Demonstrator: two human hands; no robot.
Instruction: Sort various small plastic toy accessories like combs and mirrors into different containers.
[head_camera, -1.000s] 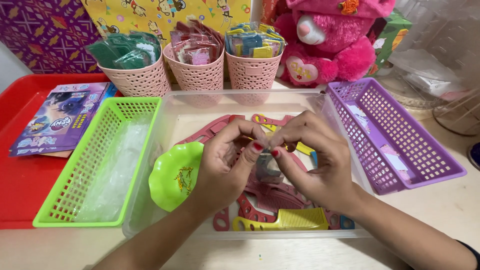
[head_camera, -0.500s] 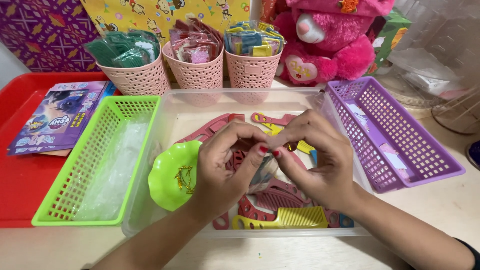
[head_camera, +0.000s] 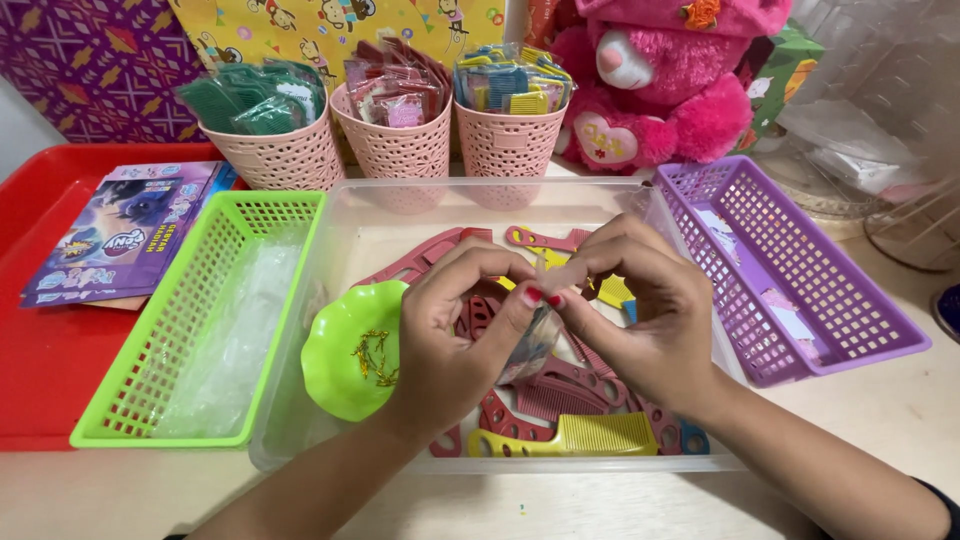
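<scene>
A home craft or packing corner: a bench (head_camera: 900, 410) crowded with pink baskets (head_camera: 392, 150) of wrapped combs, a pink plush bear (head_camera: 650, 90), cartoon gift wrap (head_camera: 300, 25) and sorting trays (head_camera: 800, 270).

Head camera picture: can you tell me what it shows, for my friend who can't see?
Two hands, left hand and right hand, pinch a small clear packet together over a clear plastic box of red and yellow combs. A small green dish sits inside; green basket and purple basket flank the box.

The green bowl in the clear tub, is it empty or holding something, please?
Holding something: the green bowl has a few small gold pieces lying inside.
</scene>
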